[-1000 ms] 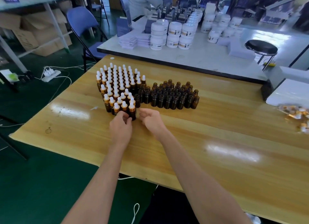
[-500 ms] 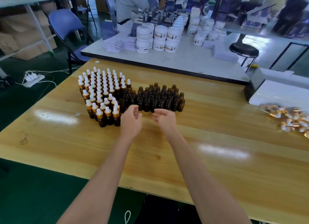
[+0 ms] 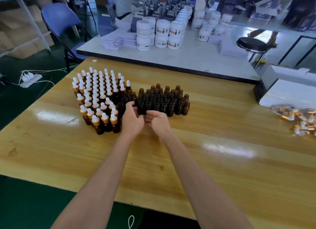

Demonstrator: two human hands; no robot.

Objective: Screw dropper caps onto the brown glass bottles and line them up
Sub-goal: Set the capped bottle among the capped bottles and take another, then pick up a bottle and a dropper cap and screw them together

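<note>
Bottles (image 3: 163, 101) of brown glass, uncapped, stand clustered on the wooden table (image 3: 213, 160), touching the capped bottles (image 3: 98, 95) to their left. The left hand (image 3: 132, 118) curls its fingers against the front row; any grip cannot be told. The right hand (image 3: 158, 122) beside it, loosely curled, holds nothing. Loose caps (image 3: 298, 117) lie far right.

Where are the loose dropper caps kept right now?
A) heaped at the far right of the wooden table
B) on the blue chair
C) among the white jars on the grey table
A: the loose dropper caps lie in a heap at the far right of the wooden table.
</note>
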